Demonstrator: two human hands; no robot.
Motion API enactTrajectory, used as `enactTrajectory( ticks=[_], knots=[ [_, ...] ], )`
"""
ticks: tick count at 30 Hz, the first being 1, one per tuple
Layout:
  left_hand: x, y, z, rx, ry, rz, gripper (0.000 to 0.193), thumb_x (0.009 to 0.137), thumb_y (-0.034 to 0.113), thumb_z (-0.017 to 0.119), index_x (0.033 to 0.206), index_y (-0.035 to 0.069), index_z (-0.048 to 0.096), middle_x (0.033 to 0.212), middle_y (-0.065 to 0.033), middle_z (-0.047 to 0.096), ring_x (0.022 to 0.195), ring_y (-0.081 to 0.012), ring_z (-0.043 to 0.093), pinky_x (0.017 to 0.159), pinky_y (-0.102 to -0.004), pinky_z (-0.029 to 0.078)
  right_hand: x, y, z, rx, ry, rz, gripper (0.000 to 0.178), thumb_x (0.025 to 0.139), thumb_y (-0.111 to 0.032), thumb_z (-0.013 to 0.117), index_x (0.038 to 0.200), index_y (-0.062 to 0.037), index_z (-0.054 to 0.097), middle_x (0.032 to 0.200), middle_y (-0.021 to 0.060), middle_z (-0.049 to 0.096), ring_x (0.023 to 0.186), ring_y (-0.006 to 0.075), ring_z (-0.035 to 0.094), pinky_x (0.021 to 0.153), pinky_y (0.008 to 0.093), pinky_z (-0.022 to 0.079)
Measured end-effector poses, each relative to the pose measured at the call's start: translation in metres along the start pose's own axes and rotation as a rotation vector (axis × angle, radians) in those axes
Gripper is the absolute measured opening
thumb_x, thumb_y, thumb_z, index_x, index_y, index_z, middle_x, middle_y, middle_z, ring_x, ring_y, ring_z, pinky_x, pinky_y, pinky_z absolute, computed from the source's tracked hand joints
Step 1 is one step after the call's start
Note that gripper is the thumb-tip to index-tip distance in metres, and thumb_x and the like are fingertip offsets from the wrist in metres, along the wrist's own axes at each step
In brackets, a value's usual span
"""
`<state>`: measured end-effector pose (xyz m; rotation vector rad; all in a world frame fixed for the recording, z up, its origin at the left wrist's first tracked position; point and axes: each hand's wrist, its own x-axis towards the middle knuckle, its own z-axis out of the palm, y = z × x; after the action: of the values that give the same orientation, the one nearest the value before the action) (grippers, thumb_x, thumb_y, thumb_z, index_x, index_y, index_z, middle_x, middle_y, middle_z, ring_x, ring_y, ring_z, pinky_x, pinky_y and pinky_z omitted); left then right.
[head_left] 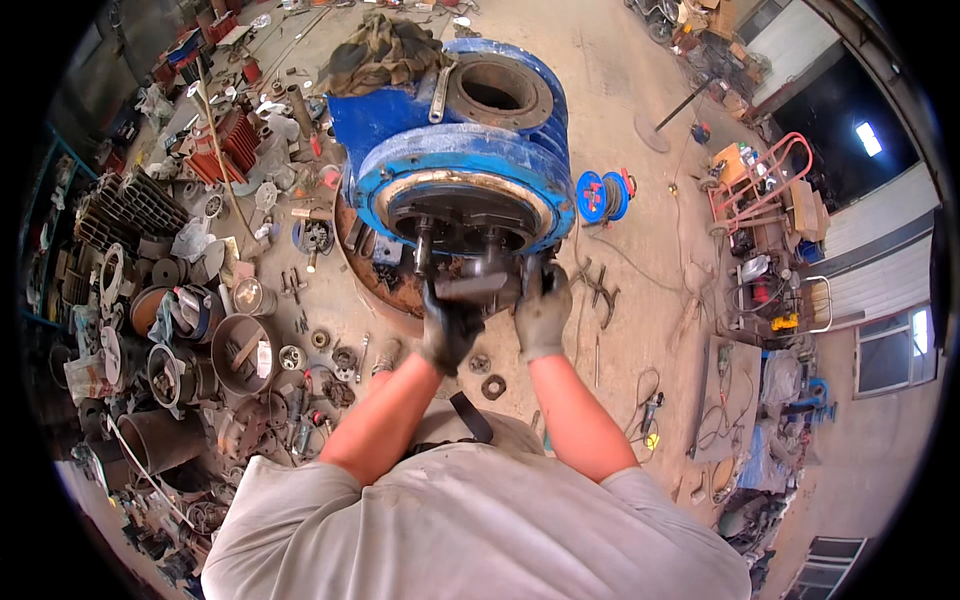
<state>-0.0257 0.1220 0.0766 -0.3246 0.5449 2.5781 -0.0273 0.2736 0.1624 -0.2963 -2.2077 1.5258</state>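
Note:
In front of me stands a large blue machine housing [450, 150] with a round flanged opening facing me. Two shafts show within its dark interior, the left one a shiny metal shaft [424, 245]. Just below the opening is a dark, heavy-looking metal part [478, 288], slightly blurred. My left hand [450, 325], in a blackened glove, grips its left end from below. At its right end my right hand [543, 310], in a greyer glove, has its fingers curled up close to the flange's lower rim. The fingertips of both hands are partly hidden.
On the housing lie a wrench [440, 95] and a camouflage cloth [388, 55]. A rusty round tray [352, 255] with tools sits beneath. Machine parts and drums [245, 355] crowd the left floor. At right are a blue cable reel [603, 197], loose cables and a red hand truck [785, 165].

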Motion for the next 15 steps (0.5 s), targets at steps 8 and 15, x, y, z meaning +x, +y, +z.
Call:
enactTrajectory(
  ticks=[8,15],
  knots=[
    [-0.027,-0.002,0.037,-0.015,0.195,-0.014,0.059,0.104,0.074,0.031,0.111,0.024,0.062,0.081,0.0042,0.053,0.060,-0.0129,0.042,0.052,-0.0293,0.029,-0.018,-0.020,-0.010,0.068,0.083,-0.070,0.041,0.109,-0.035,0.062,0.088,0.0001,0.059,0.074,0.0032,0.057,0.068,0.0118,0.047,0.063,0.0336,0.043],
    [-0.057,-0.023,0.009,0.031,0.214,-0.037,0.063,0.102,0.077,0.029,0.112,0.024,0.062,0.084,0.0032,0.059,0.066,-0.0131,0.050,0.058,-0.0297,0.035,-0.058,-0.016,-0.038,0.077,0.011,0.048,0.032,0.111,-0.028,0.058,0.092,-0.0013,0.056,0.077,0.0030,0.055,0.072,0.0109,0.045,0.065,0.0306,0.041]
  ],
)
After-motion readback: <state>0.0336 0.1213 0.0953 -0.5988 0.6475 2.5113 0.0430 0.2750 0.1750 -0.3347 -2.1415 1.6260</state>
